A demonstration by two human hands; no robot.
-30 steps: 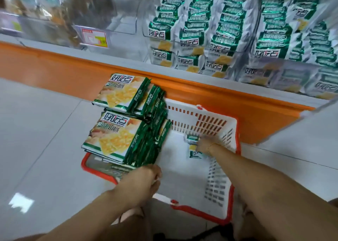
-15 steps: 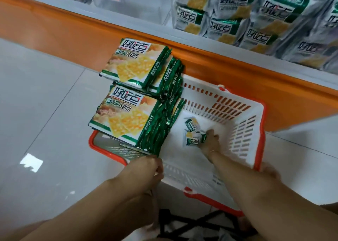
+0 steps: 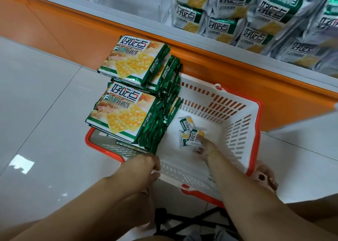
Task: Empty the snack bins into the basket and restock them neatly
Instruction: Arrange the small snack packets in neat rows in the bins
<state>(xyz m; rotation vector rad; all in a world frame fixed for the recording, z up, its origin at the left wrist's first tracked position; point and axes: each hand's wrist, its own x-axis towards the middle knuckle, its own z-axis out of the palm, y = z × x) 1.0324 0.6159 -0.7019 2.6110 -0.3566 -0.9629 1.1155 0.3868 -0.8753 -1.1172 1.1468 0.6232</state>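
Relation of note: two small packets lie loose on the bottom of the basket (image 3: 236, 116), just ahead of the right hand (image 3: 203, 148), toward the shelf side. Near packet (image 3: 192, 137) touches the fingers. Far packet (image 3: 187, 124) sits just beyond it, up and slightly left in the head view, apparently meeting it at one corner. Long axis of each runs roughly away from the person, tilted a little off the forearm line. A third may be tucked under the near packet's left edge; too blurred to confirm.

Right hand: reached down inside the basket, wrist with a thin bracelet (image 3: 212, 152) below rim level. Fingers curled onto the near packet's lower right corner, pinching it as far as the blur allows. Nothing else in that hand.

Left hand (image 3: 144, 165): at the basket's near rim, beside the foot of the large packs (image 3: 122, 112), fingers curled over the rim edge and gripping it. Well apart from the small packets, so the right hand is plainly the nearer one.

Large packs: two leaning stacks fill the basket's left side, the top ones overhanging the rim. Basket sits on the floor (image 3: 45, 103) against the orange shelf base. Bins (image 3: 256, 12) above hold many small packets of the same kind.

Judgement: step in hand is gathering the loose packets for restocking. The far packet needs a short reach forward, or a second pick-up.
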